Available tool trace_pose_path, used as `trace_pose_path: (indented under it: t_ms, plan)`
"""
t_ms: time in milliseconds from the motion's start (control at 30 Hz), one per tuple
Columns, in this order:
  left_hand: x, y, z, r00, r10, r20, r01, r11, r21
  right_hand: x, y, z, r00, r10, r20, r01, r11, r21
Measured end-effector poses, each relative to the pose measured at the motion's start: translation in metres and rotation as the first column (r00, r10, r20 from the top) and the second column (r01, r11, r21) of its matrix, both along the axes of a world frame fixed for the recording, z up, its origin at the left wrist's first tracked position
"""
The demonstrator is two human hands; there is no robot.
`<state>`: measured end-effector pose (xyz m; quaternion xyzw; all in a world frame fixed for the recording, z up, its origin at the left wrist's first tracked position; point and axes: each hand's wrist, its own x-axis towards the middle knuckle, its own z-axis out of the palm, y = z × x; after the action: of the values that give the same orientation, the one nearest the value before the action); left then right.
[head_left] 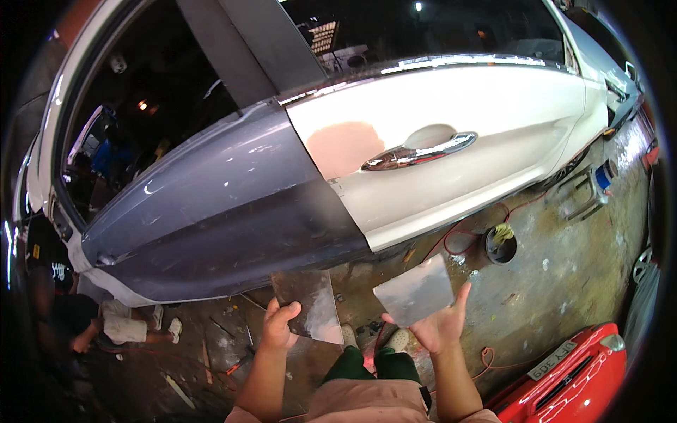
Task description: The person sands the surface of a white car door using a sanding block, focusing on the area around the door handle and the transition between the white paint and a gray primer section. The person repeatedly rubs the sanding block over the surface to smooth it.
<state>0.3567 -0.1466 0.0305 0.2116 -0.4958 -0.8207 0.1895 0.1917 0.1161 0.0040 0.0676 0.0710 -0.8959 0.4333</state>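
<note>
**Dark plate (317, 303) and pale plate (415, 290): thin, stiff-looking, best held by the edge**

Taking the whole view as a clock face, the dark plate sits between six and seven o'clock, and the pale plate between four and five. They are apart from each other, both short of the car doors above.

The left hand (280, 326) has its grip clamped on the dark plate at about nine o'clock on its rim, thumb over the top face, fingers hidden beneath. The right hand (438, 328) comes under the pale plate from about five o'clock. Its thumb stands off to the side, clear of the face; the fingers are hidden, so I cannot tell whether that grip is closed on the plate or only props it up.

Both plates look flat and unbent, so they should be light and fairly rigid, perhaps springy at the corners. Whether they are metal, plastic or glass is unclear. The smeared, shiny faces may be slippery, and the edges could be sharp. The safest hold is likely mid-edge, thumb above and fingers spread below. The pale plate seems the likelier to slide, lacking a thumb on top.

Beyond lie the grey door (211, 204) toward nine and the white door (451, 106) toward one.
</note>
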Motion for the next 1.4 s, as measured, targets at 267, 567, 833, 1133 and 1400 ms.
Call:
trace_pose_path:
  t_ms: [267,567,833,1133,1400]
  plan:
    - [0.009,-0.022,-0.134,0.974,-0.199,0.107,0.152,0.927,0.344,-0.052,-0.08,-0.03,0.202,-0.027,-0.979,0.812,0.564,0.152]
    - [0.183,0.013,-0.318,0.612,-0.522,0.594,-0.045,0.727,0.685,-0.081,-0.205,-0.044,-0.184,0.433,-0.883,0.983,0.079,-0.166]
    - [0.235,-0.023,-0.349,0.558,-0.482,0.676,-0.108,0.765,0.635,-0.083,-0.212,-0.048,-0.219,0.404,-0.888,0.975,0.057,-0.215]
    - [0.213,-0.045,-0.34,0.559,-0.466,0.686,-0.126,0.77,0.626,-0.083,-0.224,-0.044,-0.226,0.408,-0.885,0.971,0.023,-0.237]
    - [0.203,-0.038,-0.341,0.57,-0.514,0.641,0.0,0.78,0.626,-0.092,-0.214,-0.07,-0.214,0.514,-0.831,0.974,0.045,-0.223]
